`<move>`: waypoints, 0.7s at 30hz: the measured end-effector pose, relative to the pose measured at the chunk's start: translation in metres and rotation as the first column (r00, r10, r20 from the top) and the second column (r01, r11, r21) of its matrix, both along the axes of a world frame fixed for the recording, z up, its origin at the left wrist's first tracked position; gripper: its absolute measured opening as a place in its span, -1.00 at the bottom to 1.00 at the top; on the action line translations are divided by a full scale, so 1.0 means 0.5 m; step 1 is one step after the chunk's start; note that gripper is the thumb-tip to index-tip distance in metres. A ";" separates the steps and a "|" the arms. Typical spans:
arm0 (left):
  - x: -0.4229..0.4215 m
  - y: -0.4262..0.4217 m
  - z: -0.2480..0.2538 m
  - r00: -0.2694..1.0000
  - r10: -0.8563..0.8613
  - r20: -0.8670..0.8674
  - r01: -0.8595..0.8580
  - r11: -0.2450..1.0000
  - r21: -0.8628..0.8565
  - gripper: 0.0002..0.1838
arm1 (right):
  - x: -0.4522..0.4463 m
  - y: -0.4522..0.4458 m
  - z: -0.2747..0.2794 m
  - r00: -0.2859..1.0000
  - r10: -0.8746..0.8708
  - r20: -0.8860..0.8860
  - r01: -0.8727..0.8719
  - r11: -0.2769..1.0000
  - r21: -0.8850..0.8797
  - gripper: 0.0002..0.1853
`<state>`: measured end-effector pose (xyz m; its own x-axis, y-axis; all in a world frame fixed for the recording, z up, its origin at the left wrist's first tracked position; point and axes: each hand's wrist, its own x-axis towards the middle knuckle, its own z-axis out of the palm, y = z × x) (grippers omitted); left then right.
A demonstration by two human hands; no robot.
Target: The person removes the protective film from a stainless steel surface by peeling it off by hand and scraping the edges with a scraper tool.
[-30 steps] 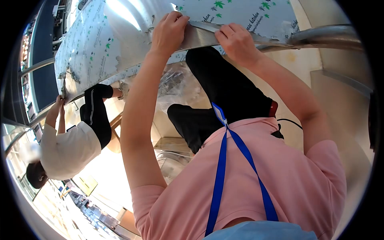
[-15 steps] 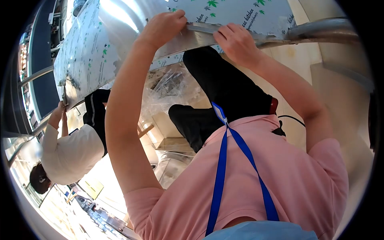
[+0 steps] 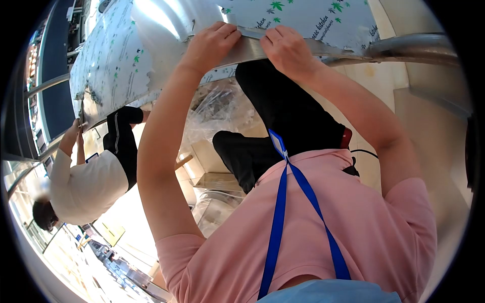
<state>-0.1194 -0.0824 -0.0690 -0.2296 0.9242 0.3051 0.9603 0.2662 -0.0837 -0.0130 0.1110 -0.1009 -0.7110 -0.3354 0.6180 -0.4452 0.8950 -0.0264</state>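
In front of me is a metal table with a bare steel front edge [image 3: 247, 50], its top covered in printed protective film [image 3: 298, 15] with green leaf marks. My left hand [image 3: 212, 46] is closed at this edge, its bent fingers pinching the film's torn border. Close by on the right, my right hand [image 3: 288, 53] is closed too, fingertips on the same border. A short greyish strip of film [image 3: 251, 33] runs between the two hands. The fingertips themselves are partly hidden.
At the far left a co-worker in a white shirt [image 3: 93, 187] has both hands at the table's corner. Crumpled clear plastic [image 3: 217, 108] lies below the table. A thick metal pipe [image 3: 411, 48] extends right from the table edge.
My right hand has moved left, closer to my left hand, which has shifted slightly right. The view has tilted a little. The co-worker's hands stay at the corner.
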 end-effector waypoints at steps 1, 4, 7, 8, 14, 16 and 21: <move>0.001 -0.001 -0.002 0.999 -0.002 -0.050 0.001 1.000 -0.015 -0.80 | -0.003 -0.006 -0.001 1.000 -0.007 -0.004 0.007 1.000 -0.002 -0.92; 0.006 -0.005 -0.007 0.997 0.053 -0.063 -0.061 0.991 -0.123 -0.71 | -0.012 -0.014 -0.002 1.000 -0.018 -0.017 0.018 1.000 -0.011 -0.92; 0.004 -0.005 -0.003 0.997 0.038 -0.071 -0.048 0.988 -0.147 -0.69 | -0.015 -0.019 -0.005 0.999 -0.035 -0.008 0.035 0.999 -0.005 -0.92; -0.001 -0.002 -0.003 0.996 0.004 -0.091 -0.014 0.994 -0.105 -0.77 | -0.019 -0.018 -0.005 0.999 -0.044 -0.007 0.044 0.999 0.001 -0.92; -0.021 0.012 -0.011 0.981 -0.098 -0.168 0.094 0.995 -0.033 -0.96 | -0.022 -0.017 0.002 0.999 -0.053 0.005 0.053 0.998 -0.027 -0.92; -0.024 0.011 -0.013 0.977 -0.100 -0.186 0.094 0.995 -0.044 -0.97 | -0.022 -0.019 0.000 0.998 -0.060 0.012 0.060 0.998 -0.034 -0.92; -0.034 0.015 -0.014 0.969 -0.133 -0.208 0.128 0.991 -0.036 -0.97 | -0.017 -0.021 0.006 0.996 -0.062 0.062 0.067 0.995 -0.069 -0.90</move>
